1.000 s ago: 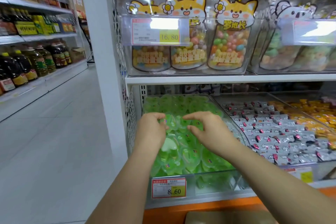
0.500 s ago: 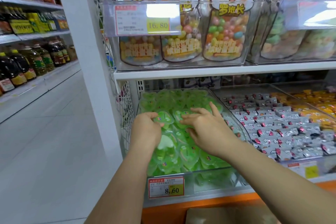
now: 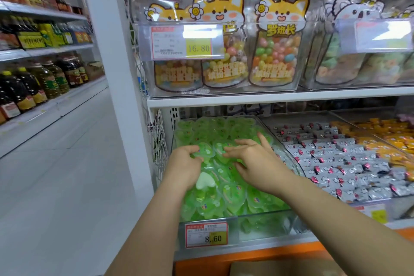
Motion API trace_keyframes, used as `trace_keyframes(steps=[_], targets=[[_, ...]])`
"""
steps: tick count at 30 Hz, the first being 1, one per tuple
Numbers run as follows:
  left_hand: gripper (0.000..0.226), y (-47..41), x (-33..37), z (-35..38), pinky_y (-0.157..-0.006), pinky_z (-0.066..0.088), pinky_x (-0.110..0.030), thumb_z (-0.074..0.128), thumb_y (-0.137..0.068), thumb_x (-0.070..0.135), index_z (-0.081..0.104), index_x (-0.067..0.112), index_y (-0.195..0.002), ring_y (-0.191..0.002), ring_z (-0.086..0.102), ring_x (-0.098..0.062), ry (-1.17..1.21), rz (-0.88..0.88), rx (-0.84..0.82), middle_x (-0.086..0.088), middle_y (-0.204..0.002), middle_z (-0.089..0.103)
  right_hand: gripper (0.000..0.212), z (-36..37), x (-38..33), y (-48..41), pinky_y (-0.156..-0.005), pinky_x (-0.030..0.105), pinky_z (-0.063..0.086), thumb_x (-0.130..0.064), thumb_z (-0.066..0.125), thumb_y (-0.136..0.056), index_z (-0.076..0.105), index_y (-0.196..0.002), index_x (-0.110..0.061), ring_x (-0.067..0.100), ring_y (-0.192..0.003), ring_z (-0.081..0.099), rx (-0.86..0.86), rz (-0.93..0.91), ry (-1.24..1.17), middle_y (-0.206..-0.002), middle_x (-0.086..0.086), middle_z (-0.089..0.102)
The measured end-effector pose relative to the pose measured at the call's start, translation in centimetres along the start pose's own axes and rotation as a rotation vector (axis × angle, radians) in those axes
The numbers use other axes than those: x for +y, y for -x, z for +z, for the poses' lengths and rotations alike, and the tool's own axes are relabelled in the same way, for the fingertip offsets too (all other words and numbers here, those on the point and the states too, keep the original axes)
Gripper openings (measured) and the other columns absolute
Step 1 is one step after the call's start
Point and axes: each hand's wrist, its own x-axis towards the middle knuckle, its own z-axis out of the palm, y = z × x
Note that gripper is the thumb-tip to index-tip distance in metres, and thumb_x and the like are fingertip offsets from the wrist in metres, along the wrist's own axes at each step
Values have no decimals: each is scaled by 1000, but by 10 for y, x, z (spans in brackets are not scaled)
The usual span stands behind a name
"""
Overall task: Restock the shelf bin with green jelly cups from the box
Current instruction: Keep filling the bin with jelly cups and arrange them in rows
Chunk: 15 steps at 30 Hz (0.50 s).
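Now, far to the left, bottles of oil (image 3: 44,80) line the aisle shelves, well apart from our work. Our left hand (image 3: 183,167) lies on the left side of the shelf bin (image 3: 264,223). Its fingers and thumb are curled at the edge of one jelly cup (image 3: 205,152) on top of the heap, and we read that as a pinch on the cup. The green jelly cups (image 3: 226,195) lie under and around both hands and fill the bin about up to its clear front wall. A price tag (image 3: 206,234) is clipped to that wall. Our right hand (image 3: 255,164) rests just beside the left, with fingers straight and spread wide, flat on the heap and holding nothing. At the bottom edge, a brown strip is what we take for the box (image 3: 280,269), and we cannot see what is in it. Further right, grey wrapped sweets (image 3: 336,163) fill the neighbouring bin.

We judge the step in hand to be settling cups into place rather than fetching them. The left hand places one while the right flattens the pile. The bin looks close to full. Next we should let go of the pinched cup and press the heap level so nothing slides over the front wall. Only then should we reach down to the box, if there is room for more.
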Motion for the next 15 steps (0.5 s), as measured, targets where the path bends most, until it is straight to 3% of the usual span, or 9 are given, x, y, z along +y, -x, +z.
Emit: trace_keyframes(steps=[3,7,10,12,15], targets=[[41,3,-1,-3,-49,38,-6,51,-95,12,49,17,-136,-64,49,-2,-15,3,-25,-2,-132,54,42,-2,-3,5,-116,46,-6,-20,48,-93,49,-133,-33,8,-139,23,2,-2,3,-142,-19,42],[43,7,0,-5,-41,31,0,50,-96,15,45,19,-138,-61,42,4,-45,19,-56,-2,-135,52,42,-3,-7,9,-115,46,-8,-21,48,-94,46,-135,-32,9,-139,21,4,-11,19,-144,-17,40],[45,12,3,-11,-49,34,-3,50,-96,16,42,19,-140,-64,45,2,-64,33,-94,-2,-137,50,42,-5,-12,11,-115,44,-7,-23,48,-94,47,-134,-33,8,-138,24,40,-28,16,-144,-17,40],[45,17,5,-17,-58,39,-11,51,-96,17,42,20,-140,-75,53,-4,-90,63,-106,-2,-136,51,38,-6,-17,15,-116,38,1,-25,50,-93,52,-130,-32,9,-133,33,126,-63,-19,-138,-16,47],[42,28,5,-27,-62,40,-12,50,-96,14,47,22,-137,-94,57,-9,-124,156,-82,-3,-129,56,33,-6,-27,21,-107,29,31,-30,56,-90,60,-123,-27,14,-118,50,201,-160,-154,-126,-10,59]])
